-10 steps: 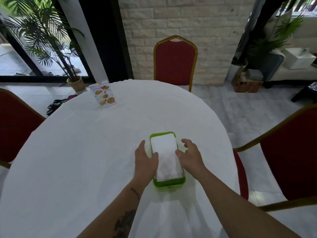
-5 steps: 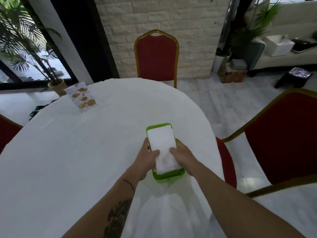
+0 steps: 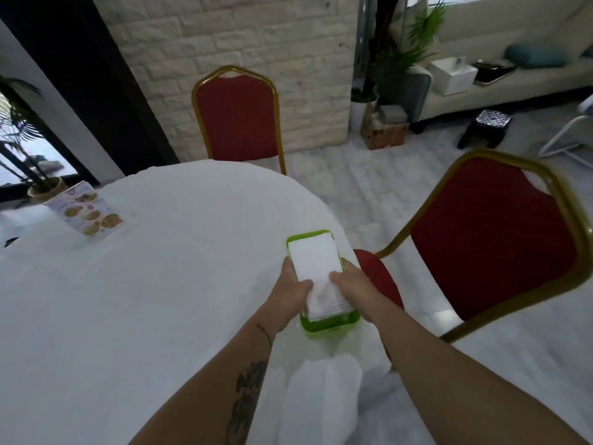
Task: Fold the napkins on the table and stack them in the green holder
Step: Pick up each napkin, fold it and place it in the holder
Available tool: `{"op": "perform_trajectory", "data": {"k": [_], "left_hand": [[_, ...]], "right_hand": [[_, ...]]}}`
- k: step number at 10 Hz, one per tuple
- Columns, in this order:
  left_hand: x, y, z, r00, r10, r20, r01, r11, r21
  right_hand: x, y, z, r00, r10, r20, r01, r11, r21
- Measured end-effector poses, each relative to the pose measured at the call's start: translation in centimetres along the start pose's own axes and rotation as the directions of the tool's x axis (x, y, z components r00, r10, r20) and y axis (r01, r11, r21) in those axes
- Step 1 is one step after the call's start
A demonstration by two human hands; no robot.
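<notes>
- Green holder (image 3: 330, 323) at about 4 o'clock on the white table (image 3: 144, 300), close to the table's right edge, with a red chair (image 3: 494, 239) just beyond.
- Stack of folded napkins (image 3: 316, 271) inside the holder, top sheet flat, near end rising above the rim.
- Risk, as a judgement: holder tipping or sliding off the nearby edge if lifted unevenly; top napkins slipping or fanning out if thumb pressure eases.
- Left hand (image 3: 290, 295) clasping the holder's left side, thumb pressed onto the napkins, fingers curled under and hidden.
- Right hand (image 3: 354, 290) mirroring on the right side, thumb on top, fingers wrapped round the wall.
- Both forearms angled inward toward 12 o'clock, wrists low.
- Menu card (image 3: 85, 211) well apart at 10 o'clock.
</notes>
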State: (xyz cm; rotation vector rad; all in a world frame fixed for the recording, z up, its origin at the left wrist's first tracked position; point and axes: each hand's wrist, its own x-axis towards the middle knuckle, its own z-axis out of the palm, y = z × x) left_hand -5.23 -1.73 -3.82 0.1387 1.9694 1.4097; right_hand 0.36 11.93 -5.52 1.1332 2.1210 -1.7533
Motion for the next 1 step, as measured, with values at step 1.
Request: {"op": "perform_trajectory", "data": {"k": [1], "left_hand": [[-0.33, 0.53, -0.61, 1.0, -0.008, -0.005, 0.009, 0.993, 0.115]], "right_hand": [[0.23, 0.17, -0.05, 1.0, -0.009, 0.021, 0.009, 1.0, -0.01]]}}
